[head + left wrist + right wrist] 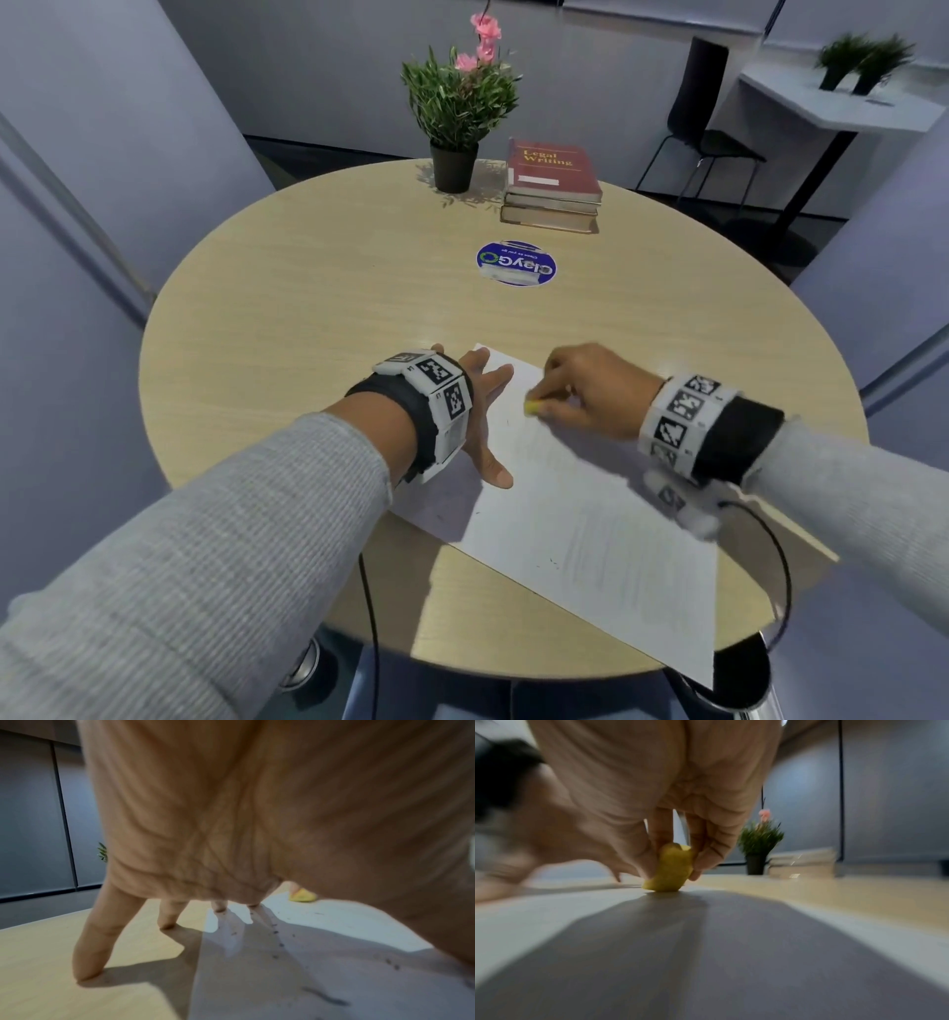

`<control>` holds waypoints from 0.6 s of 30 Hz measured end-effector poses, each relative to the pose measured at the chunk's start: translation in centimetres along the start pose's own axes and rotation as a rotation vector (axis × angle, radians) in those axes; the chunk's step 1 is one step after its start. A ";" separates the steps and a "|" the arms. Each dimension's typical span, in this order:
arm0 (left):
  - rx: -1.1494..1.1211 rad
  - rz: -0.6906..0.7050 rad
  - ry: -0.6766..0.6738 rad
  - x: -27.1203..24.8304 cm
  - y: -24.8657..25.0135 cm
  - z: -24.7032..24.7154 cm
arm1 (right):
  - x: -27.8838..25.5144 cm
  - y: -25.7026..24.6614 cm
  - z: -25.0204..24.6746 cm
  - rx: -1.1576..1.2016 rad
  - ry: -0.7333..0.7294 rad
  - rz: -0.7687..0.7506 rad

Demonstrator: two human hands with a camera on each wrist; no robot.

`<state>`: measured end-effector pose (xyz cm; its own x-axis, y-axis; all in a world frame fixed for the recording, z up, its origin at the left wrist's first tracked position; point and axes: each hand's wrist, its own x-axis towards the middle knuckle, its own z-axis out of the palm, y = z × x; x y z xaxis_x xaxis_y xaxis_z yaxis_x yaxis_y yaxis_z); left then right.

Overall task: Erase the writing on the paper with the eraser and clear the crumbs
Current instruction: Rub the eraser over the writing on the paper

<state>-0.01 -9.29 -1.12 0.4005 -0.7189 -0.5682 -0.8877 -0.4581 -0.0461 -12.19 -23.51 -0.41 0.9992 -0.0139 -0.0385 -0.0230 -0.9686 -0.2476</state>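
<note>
A round light-wood table [308, 308] carries a green artificial plant with pink flowers in a black pot [454, 121] at its far edge. Just beside it stands a stack of three books, the top one red [553, 185]. A round blue sticker [517, 263] lies nearer the centre.

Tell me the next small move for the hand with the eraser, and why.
Probably another short rub across the paper: the right hand pinches the yellow eraser with its tip on the sheet, faint writing remains, and the left hand pins the sheet flat. Crumbs can wait.
</note>
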 end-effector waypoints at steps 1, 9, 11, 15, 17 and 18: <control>-0.006 0.000 -0.007 0.1 -0.1 0.0 | 0.5 1.0 -0.4 -0.022 0.023 0.070; -0.024 -0.016 -0.003 0.6 0.0 0.3 | -2.0 -3.0 1.4 0.049 -0.103 -0.134; -0.016 -0.016 0.006 0.6 -0.1 0.3 | -0.6 -1.0 0.5 0.036 -0.018 -0.012; -0.014 0.002 0.012 1.5 -0.5 0.7 | 0.7 1.0 -0.2 -0.002 0.058 0.130; 0.007 -0.003 0.010 1.9 -0.6 0.9 | -0.3 -1.1 0.7 0.004 0.017 -0.010; 0.018 -0.004 0.012 2.1 -0.6 0.9 | -1.2 -2.2 1.2 0.022 -0.023 -0.082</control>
<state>1.12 -10.06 -3.02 0.4067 -0.7233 -0.5581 -0.8900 -0.4517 -0.0632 -13.40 -21.04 -0.96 0.9966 0.0716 -0.0396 0.0581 -0.9605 -0.2723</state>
